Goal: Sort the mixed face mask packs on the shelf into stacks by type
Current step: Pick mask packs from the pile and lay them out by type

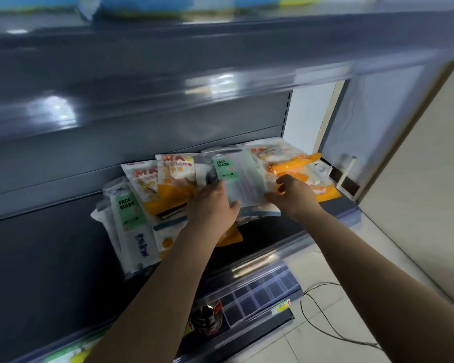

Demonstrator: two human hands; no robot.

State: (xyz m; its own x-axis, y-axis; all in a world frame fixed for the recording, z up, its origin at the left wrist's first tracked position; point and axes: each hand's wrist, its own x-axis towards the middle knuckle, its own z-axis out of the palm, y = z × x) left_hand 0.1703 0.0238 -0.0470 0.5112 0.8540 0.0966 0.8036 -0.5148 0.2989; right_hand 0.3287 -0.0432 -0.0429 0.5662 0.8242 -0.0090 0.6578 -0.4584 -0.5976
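Gripped between the left hand [212,205] and right hand [294,197] at frame centre, a clear plastic green-labelled face mask pack [240,179] is lifted off the mixed pile—presumably for sorting—while orange-printed packs [168,184] lie on the dark grey shelf [333,205] beside it.

Head view, near, forward and down onto the shelf [63,244].

Motion blur smears the upper shelves [168,82]; orange packs [168,195] lie half hidden beneath the hands.
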